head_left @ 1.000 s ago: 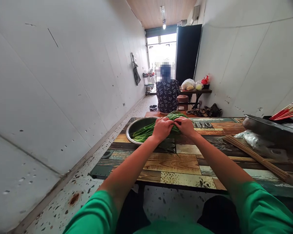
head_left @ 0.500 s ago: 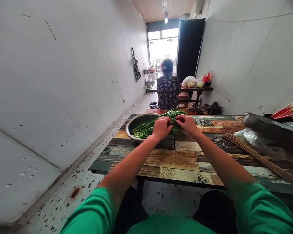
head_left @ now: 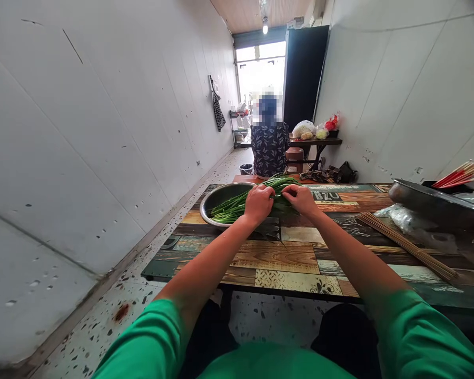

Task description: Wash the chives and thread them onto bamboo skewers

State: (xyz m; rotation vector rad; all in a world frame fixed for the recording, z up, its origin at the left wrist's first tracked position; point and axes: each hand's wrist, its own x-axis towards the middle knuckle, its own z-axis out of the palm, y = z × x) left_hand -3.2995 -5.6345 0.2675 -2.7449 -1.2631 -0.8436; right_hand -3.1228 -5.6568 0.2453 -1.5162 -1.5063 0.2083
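Note:
A bunch of long green chives (head_left: 229,207) lies in a round metal bowl (head_left: 204,210), with its leafy ends hanging over the right rim. My left hand (head_left: 259,203) is closed on the chives near that rim, fingers curled round the stalks. Just to its right, my right hand (head_left: 301,200) pinches the leafy part with thumb and fingertips. Exactly which leaves the right fingertips hold is too small to tell. Both hands are close together over the table (head_left: 284,258).
At the right lie thin wooden skewers (head_left: 408,246), a plastic bag (head_left: 403,218) and a large metal basin (head_left: 430,202), with red-ended sticks (head_left: 460,175) behind. A person (head_left: 270,147) sits beyond the table, back turned, by another table (head_left: 332,141) with bagged goods.
The view has shifted slightly. My left hand stays on the chives, and my right hand still pinches at the leaves with only a small finger movement.

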